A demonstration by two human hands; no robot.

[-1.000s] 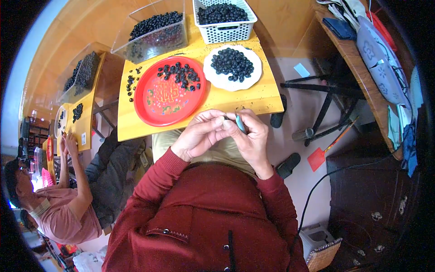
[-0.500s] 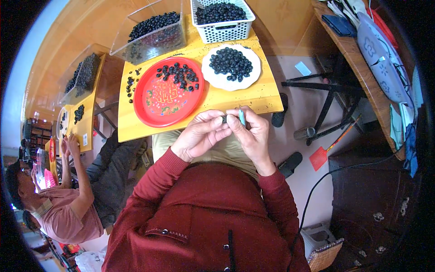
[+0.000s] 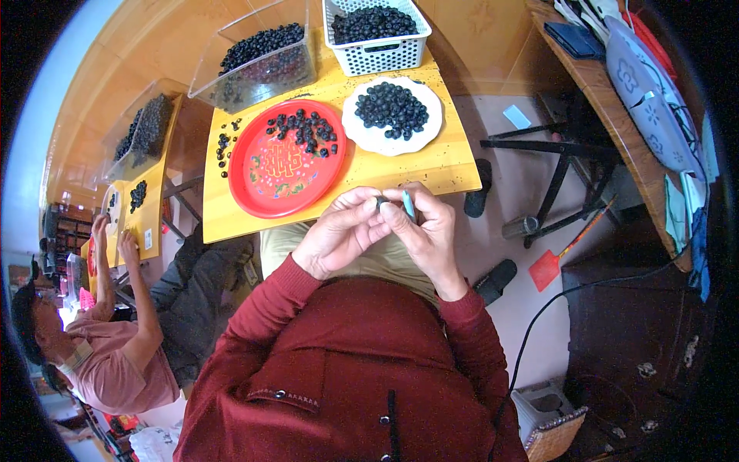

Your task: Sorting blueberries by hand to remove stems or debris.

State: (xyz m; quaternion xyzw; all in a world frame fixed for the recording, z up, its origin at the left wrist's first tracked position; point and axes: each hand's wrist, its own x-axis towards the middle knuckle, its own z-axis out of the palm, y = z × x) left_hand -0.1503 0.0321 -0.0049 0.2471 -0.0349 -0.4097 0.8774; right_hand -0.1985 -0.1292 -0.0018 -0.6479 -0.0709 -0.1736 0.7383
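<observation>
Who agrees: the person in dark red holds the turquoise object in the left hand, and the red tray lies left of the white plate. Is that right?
Wrong hand: the head view shows the turquoise object in the right hand. The red tray does lie left of the white plate.

The co-worker's two sets of fingers [image 3: 125, 239], earlier together, are now apart.

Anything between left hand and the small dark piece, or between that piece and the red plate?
Nothing visible between the left hand and the small dark piece: it pinches it. Toward the red plate, only that hand's own fingers intervene.
</observation>
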